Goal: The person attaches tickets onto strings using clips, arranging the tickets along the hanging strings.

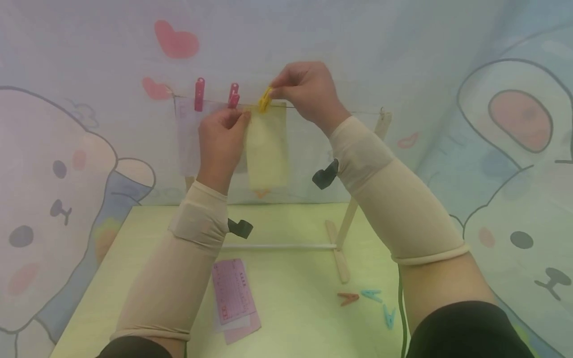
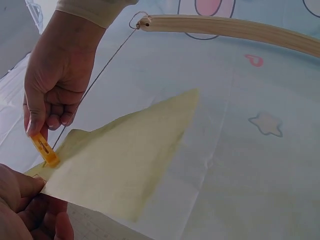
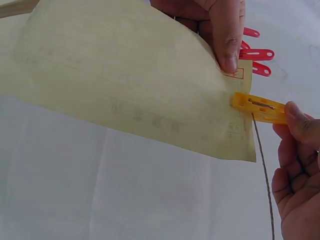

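Note:
A yellow slip of paper [image 1: 267,149] hangs at the string [image 3: 265,175], its top edge up at the line. My left hand [image 1: 222,139] pinches the slip near its upper left corner, thumb on the printed face in the right wrist view. The right hand [image 1: 311,92] pinches the tail end of a yellow clothespin [image 3: 257,107] between thumb and finger. The clothespin's front end lies over the slip's top edge, where the string passes. Left of it, two red clothespins [image 1: 199,94] sit on the string, and a pale sheet [image 1: 185,134] hangs there, partly behind my left hand.
The string runs to a wooden post [image 1: 382,124] on the right, with a white crossbar [image 1: 282,246] low down. On the yellow table [image 1: 295,318] lie pink and white slips [image 1: 234,293], a brown clothespin [image 1: 348,298] and two blue clothespins [image 1: 389,316]. A dark cable [image 1: 403,313] runs near the right arm.

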The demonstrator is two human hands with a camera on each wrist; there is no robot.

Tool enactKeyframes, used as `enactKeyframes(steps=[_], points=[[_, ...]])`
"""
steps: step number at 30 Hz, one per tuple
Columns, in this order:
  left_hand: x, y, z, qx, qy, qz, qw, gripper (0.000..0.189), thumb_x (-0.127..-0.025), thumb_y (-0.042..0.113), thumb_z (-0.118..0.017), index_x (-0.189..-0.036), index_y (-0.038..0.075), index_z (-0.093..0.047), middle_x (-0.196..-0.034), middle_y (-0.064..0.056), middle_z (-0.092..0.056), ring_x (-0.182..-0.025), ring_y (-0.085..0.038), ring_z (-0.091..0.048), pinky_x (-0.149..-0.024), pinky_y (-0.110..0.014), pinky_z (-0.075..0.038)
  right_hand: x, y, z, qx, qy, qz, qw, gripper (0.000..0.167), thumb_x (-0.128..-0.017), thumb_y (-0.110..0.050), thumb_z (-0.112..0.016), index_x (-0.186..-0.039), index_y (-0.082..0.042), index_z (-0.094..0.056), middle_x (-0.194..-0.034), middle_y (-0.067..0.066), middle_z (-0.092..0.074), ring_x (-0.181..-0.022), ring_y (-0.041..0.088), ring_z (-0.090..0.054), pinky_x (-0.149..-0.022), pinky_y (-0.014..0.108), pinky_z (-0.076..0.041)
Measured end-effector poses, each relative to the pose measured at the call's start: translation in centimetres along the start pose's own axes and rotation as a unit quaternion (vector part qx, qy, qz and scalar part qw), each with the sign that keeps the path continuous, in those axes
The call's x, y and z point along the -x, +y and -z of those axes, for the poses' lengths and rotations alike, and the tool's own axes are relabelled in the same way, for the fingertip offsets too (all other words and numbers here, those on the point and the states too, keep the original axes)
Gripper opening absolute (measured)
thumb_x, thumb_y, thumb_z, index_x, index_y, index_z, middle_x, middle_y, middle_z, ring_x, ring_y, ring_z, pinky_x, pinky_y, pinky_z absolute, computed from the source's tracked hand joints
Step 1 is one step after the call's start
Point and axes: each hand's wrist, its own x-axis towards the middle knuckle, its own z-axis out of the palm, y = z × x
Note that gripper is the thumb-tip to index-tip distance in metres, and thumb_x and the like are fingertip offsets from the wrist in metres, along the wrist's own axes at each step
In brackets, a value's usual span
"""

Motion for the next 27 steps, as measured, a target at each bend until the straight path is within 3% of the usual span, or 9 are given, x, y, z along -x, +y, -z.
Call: enactKeyframes(steps=[7, 13, 19, 27], points=[[0.1, 0.1, 0.0, -0.005, 0.013, -0.007, 0.9999, 0.023, -0.099, 0.023, -0.073, -0.105, 0.002, -0.08, -0.098, -0.01, -0.077, -0.085, -0.015, -0.06, -0.075, -0.024, -0.048, -0.2, -0.4, 0.1, 0.02, -0.053, -0.014, 0.9983, 0.015, -0.087, -0.013, -0.086, -0.098, -0.007, -0.08, -0.095, 0.001, -0.077, -0.089, 0.013, -0.068, -0.084, 0.026, -0.054], [0.1, -0.3, 0.1, -0.008, 0.016, -0.02, 0.9996, 0.022, -0.099, 0.021, -0.073, -0.105, 0.001, -0.08, -0.1, -0.011, -0.077, -0.086, -0.014, -0.062, -0.078, -0.023, -0.05, -0.2, -0.4, 0.4, 0.049, -0.109, -0.019, 0.9927, 0.028, -0.088, -0.02, -0.086, -0.114, -0.013, -0.077, -0.105, -0.002, -0.075, -0.095, 0.011, -0.067, -0.086, 0.027, -0.053], [0.0, -0.9, 0.2, -0.015, 0.022, -0.026, 0.9993, 0.022, -0.098, 0.021, -0.074, -0.104, 0.002, -0.081, -0.101, -0.011, -0.078, -0.087, -0.014, -0.064, -0.079, -0.024, -0.05, -0.1, -0.2, 0.6, 0.057, -0.12, -0.028, 0.9908, 0.038, -0.087, -0.026, -0.087, -0.122, -0.018, -0.076, -0.107, -0.004, -0.075, -0.099, 0.01, -0.067, -0.088, 0.028, -0.051], [0.7, -2.1, 0.7, -0.044, 0.023, -0.037, 0.9981, 0.024, -0.097, 0.027, -0.076, -0.109, 0.006, -0.08, -0.099, -0.008, -0.078, -0.084, -0.012, -0.065, -0.077, -0.024, -0.051, 0.1, 0.8, 0.7, 0.057, -0.129, -0.008, 0.99, 0.045, -0.089, -0.028, -0.085, -0.131, -0.019, -0.072, -0.112, -0.006, -0.076, -0.101, 0.007, -0.067, -0.091, 0.027, -0.05]])
